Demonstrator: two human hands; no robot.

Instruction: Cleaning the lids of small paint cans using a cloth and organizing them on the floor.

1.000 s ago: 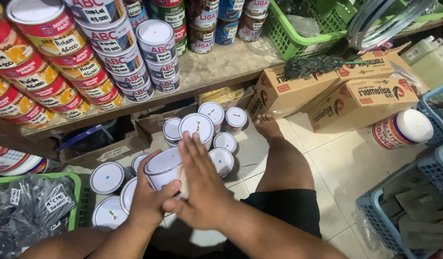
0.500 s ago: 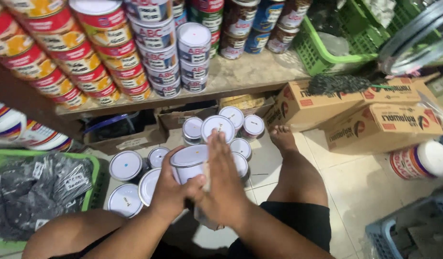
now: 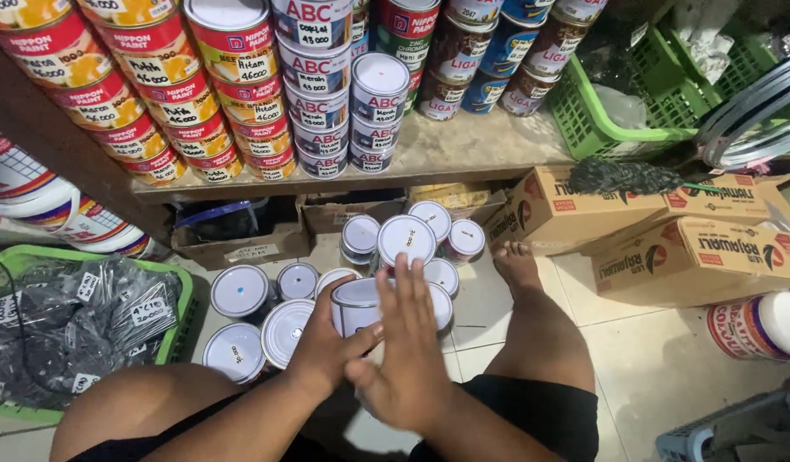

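Slightly lower in view than half a second ago, the white-lidded paint can (image 3: 356,306) is kept clasped from the left side by the left hand (image 3: 324,346), above the lap, among other white-lidded cans (image 3: 239,292) on the tiled floor (image 3: 660,359). Its right side is pressed by the right hand (image 3: 408,351), flat with fingers extended, gripping nothing.

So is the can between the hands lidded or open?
Lidded. The can between the left hand and right hand shows a flat white lid across its top.
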